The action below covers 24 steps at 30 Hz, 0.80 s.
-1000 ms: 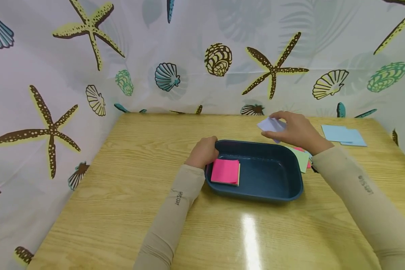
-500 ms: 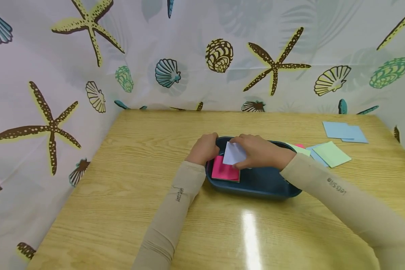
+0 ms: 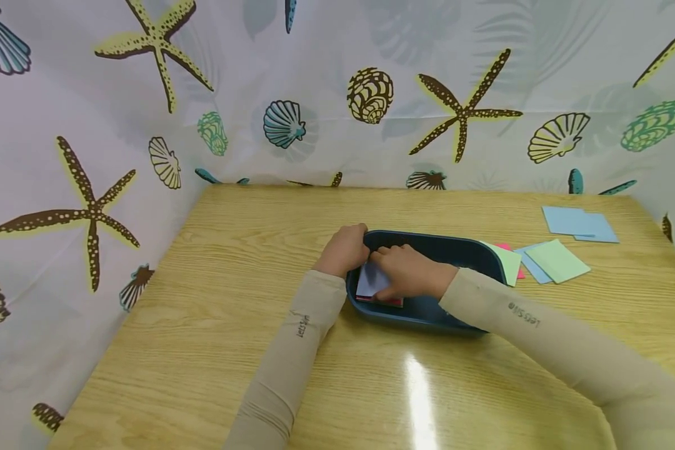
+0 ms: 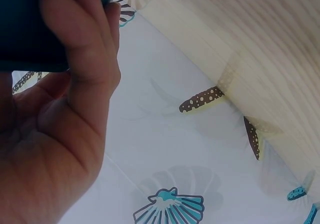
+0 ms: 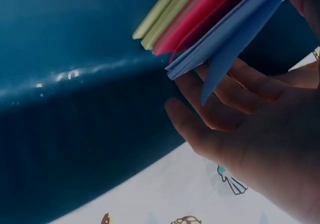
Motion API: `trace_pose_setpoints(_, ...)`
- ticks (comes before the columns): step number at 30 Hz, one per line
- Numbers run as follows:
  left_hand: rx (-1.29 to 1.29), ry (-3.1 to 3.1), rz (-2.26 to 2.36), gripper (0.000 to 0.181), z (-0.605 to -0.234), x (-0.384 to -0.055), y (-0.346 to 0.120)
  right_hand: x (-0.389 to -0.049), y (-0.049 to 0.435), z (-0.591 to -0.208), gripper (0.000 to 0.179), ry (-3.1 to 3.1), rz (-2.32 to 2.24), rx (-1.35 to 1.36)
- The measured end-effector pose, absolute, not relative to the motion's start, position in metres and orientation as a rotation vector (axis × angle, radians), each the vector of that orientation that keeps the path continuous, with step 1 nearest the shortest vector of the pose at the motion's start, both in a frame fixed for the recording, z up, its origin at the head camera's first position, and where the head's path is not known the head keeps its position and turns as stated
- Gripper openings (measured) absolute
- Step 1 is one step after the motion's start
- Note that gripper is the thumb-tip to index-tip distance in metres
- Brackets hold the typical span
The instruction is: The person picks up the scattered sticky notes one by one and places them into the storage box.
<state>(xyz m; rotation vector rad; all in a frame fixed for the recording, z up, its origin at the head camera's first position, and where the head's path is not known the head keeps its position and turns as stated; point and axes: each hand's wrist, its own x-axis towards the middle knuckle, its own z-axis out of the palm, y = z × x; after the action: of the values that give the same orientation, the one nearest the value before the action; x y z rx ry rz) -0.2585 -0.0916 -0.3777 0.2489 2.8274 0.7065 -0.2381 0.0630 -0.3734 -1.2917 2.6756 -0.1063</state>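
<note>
Lowered since the earlier frame, lavender paper (image 3: pixel 370 283) tops the stack (image 5: pixel 200 21) inside the tub (image 3: pixel 450 250), right hand (image 3: pixel 409 273) relaxed in grip, left hand (image 3: pixel 344 251) clasping its end; we judge loose papers (image 3: pixel 559 260) on the table (image 3: pixel 247 294) outstanding.

the tub (image 3: pixel 435 247) is dark blue, the notes (image 5: pixel 212 21) pink, green and blue — the curtain (image 3: pixel 326 56) starfish-printed.
</note>
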Motion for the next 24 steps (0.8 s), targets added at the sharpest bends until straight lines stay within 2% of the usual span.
trace_pose_setpoints(15,0.222,2.806,0.705,0.043,-0.3773,-0.2606,-0.0910,-0.2339,0.0633,-0.3782,0.074,2.679,-0.038,-1.281)
trace_pose_setpoints(24,0.210,2.807,0.692,0.046,-0.3775,-0.2595,-0.0907,-0.2310,0.0652,-0.3811,0.073,2.620,-0.158,-1.259)
